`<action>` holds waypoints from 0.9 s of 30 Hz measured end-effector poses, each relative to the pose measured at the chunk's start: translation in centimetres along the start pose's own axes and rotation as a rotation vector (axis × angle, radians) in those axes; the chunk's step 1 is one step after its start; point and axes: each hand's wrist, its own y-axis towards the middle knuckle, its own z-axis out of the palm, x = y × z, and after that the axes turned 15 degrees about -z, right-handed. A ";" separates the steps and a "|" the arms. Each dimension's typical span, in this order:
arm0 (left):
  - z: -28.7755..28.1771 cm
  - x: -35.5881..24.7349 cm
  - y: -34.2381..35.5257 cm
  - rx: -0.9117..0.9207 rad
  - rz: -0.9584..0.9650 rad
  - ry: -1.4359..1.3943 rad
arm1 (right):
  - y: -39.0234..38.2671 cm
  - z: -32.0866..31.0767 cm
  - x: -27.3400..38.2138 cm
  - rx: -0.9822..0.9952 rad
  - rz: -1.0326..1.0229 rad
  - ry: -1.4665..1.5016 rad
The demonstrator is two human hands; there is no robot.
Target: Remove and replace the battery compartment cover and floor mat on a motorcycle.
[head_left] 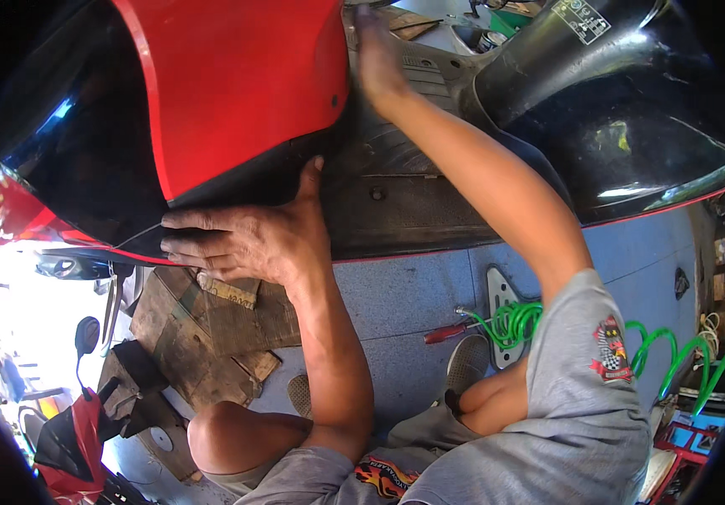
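My left hand (pixel 253 236) lies with its fingers stretched out along the black lower trim of a scooter's front body. Its thumb points up against the dark edge beneath a glossy red panel (pixel 244 76). My right arm reaches across the scooter's footboard (pixel 387 206). At the top, my right hand (pixel 379 59) is at the red panel's right edge, its fingers extended upward and somewhat blurred. Neither hand appears to grip a loose object. A small dark hole or fastener shows near the panel's lower right corner.
The scooter's black rear body (pixel 615 126) curves on the right. On the blue tiled floor lie a red-handled screwdriver (pixel 446 334), a coiled green hose (pixel 509 326) over a metal plate (pixel 501 290), and worn wooden boards (pixel 211 320). Another red motorbike (pixel 72 446) stands lower left.
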 end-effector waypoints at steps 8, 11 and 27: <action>-0.3 -0.8 -0.6 0.018 0.002 -0.024 | -5.7 -6.2 13.1 0.415 -0.122 -0.705; -1.2 -0.5 0.7 -0.028 0.031 -0.040 | -6.9 -2.4 11.4 0.548 0.052 -0.804; -0.6 -0.4 -0.3 0.012 -0.020 -0.059 | 3.8 -10.2 4.0 0.558 -0.133 -1.714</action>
